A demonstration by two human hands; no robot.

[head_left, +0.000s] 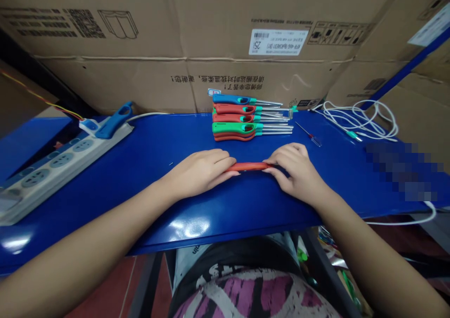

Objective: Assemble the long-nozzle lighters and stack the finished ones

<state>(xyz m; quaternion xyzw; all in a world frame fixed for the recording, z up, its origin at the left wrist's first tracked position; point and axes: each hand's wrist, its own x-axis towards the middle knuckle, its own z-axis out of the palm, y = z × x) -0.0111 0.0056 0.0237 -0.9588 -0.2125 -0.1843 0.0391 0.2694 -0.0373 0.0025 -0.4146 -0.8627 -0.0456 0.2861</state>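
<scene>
A red lighter handle (250,166) lies level between my two hands, above the blue tabletop (225,210). My left hand (202,170) pinches its left end between thumb and fingers. At the other end, my right hand (298,172) grips it the same way, hiding that tip; no metal tube shows on this piece. Just beyond my hands is a stack of long-nosed lighters, with a blue lighter (230,100) on the far side, red lighters (232,117) between and a green lighter (230,128) at the near side. Their metal tubes point right.
A small screwdriver (308,134) lies right of the stack. On the left, a blue lighter handle (114,119) rests on a white power strip (73,155). A coiled white cable (393,129) sits at the back right. Cardboard (140,81) walls the rear edge.
</scene>
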